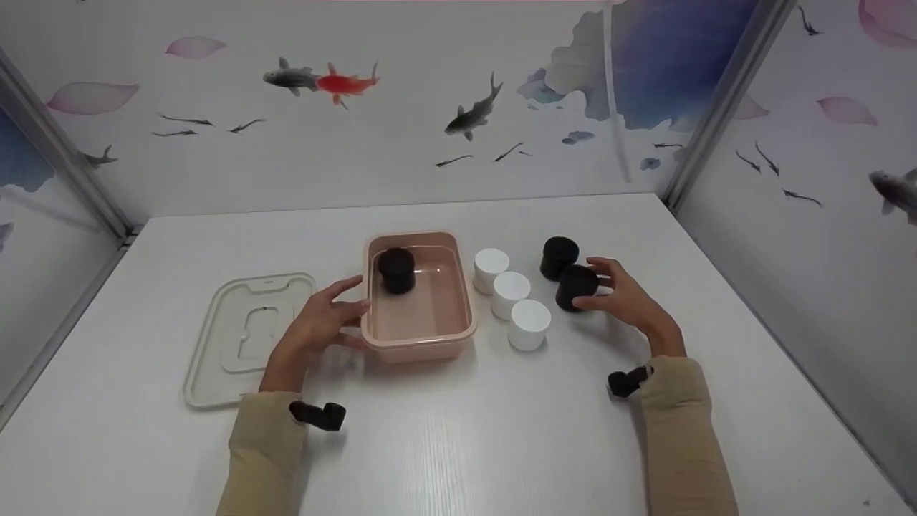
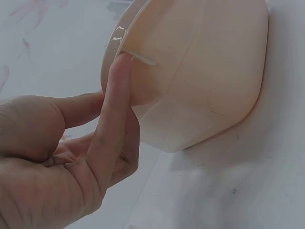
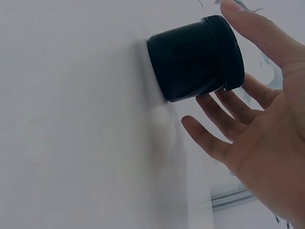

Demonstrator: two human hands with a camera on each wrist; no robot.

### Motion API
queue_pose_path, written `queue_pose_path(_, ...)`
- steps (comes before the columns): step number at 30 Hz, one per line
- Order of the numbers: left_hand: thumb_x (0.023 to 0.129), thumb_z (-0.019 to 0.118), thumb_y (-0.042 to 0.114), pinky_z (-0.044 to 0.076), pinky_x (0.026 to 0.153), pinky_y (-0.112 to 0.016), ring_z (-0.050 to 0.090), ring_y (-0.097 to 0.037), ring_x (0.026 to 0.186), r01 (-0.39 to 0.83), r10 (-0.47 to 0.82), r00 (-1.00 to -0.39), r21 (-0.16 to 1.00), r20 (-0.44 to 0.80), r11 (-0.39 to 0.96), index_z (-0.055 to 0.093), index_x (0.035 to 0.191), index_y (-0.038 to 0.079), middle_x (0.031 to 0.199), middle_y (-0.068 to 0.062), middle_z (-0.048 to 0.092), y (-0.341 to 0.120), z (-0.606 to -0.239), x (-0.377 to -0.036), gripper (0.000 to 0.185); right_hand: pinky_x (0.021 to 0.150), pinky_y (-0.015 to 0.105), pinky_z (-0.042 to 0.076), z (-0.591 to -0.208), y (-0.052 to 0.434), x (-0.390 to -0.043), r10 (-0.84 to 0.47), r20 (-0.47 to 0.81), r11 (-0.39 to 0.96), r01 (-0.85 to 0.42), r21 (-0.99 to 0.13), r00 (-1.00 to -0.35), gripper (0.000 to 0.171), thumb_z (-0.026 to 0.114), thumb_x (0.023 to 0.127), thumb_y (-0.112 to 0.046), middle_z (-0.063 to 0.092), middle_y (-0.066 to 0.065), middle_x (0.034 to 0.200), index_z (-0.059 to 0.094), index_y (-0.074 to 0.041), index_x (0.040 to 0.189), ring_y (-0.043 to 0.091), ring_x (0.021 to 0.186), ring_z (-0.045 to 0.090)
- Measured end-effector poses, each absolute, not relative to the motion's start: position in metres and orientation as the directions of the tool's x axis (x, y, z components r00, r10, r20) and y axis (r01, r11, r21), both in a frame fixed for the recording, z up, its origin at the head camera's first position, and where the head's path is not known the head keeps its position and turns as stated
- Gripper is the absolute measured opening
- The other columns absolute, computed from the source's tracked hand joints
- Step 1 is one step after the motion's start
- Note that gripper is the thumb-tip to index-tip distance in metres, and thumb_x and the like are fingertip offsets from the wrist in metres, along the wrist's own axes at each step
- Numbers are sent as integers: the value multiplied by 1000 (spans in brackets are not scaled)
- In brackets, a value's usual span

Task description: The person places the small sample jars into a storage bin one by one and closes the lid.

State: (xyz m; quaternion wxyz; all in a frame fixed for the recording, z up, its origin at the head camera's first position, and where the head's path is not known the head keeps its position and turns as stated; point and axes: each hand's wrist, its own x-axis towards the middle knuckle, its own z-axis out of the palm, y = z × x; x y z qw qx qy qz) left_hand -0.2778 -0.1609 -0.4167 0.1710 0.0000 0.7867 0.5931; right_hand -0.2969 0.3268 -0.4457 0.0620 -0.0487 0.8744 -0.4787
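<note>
The left hand rests against the left wall of the pink tub, fingers fairly straight and one fingertip pressed up by the rim; it grips nothing. The right hand is spread around the nearer black jar, thumb on one side and fingers on the other. The right wrist view shows the fingers loose and straight beside the jar rather than clamped on it.

The jar stands upright on the white table, right of centre. Nearest of the rest, a white jar begins a diagonal row, with a second white jar and a third white jar running farther back beside the tub's right wall. To the tub's left lies a pale flat lid. Inside the tub, at its far end, stands a black jar in the tub. Just beyond the right hand's jar, touching or almost touching it, sits the far black jar.
</note>
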Motion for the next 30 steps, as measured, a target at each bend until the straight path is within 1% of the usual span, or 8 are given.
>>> queue_pose_path(4, 104, 56, 21, 66, 76, -36, 64, -34, 122, -198, 194, -944, 930, -266, 309, 26, 160, 18, 144, -26, 54, -161, -418, -278, 64, 123, 63, 24, -448, 325, -297, -147, -69, 526, -19, -851, -987, 92, 80, 87, -29, 30, 23, 160, 24, -7, 157, 44, 149, 28)
queue_pose_path(9, 104, 56, 20, 66, 76, -36, 65, -34, 120, -195, 205, -943, 934, -262, 299, 26, 160, 17, 144, -27, 54, -162, -418, -278, 64, 123, 64, 25, -449, 323, -299, -141, -65, 526, -19, -851, -988, 85, 78, 88, -27, 33, 21, 159, 30, -7, 155, 43, 148, 31)
queue_pose_path(15, 104, 57, 20, 66, 75, -36, 69, -27, 112, -197, 206, -943, 936, -263, 292, 27, 160, 17, 141, -27, 57, -161, -417, -279, 64, 123, 62, 26, -449, 321, -300, -132, -73, 514, -6, -858, -989, 82, 78, 89, -27, 34, 20, 159, 31, -8, 154, 42, 147, 32)
queue_pose_path(20, 103, 57, 21, 66, 75, -35, 69, -27, 113, -201, 192, -944, 930, -267, 308, 28, 159, 17, 140, -26, 57, -161, -417, -279, 64, 122, 57, 30, -441, 316, -299, -129, -43, 488, -26, -872, -991, 79, 76, 90, -22, 37, 24, 153, 31, -4, 152, 43, 145, 36)
queue_pose_path(27, 104, 56, 22, 65, 75, -34, 67, -29, 116, -216, 192, -940, 927, -283, 308, 26, 160, 18, 142, -25, 56, -160, -417, -280, 63, 110, 46, 43, -424, 309, -297, -109, -10, 500, -46, -865, -994, 75, 75, 91, -26, 39, 21, 149, 33, -6, 150, 38, 140, 42)
queue_pose_path(30, 104, 56, 22, 65, 75, -34, 67, -27, 115, -217, 189, -940, 925, -285, 313, 27, 160, 19, 142, -25, 57, -160, -417, -281, 63, 108, 44, 43, -417, 305, -295, -110, 5, 498, -59, -865, -994, 75, 75, 90, -26, 41, 20, 148, 35, -6, 150, 37, 138, 44)
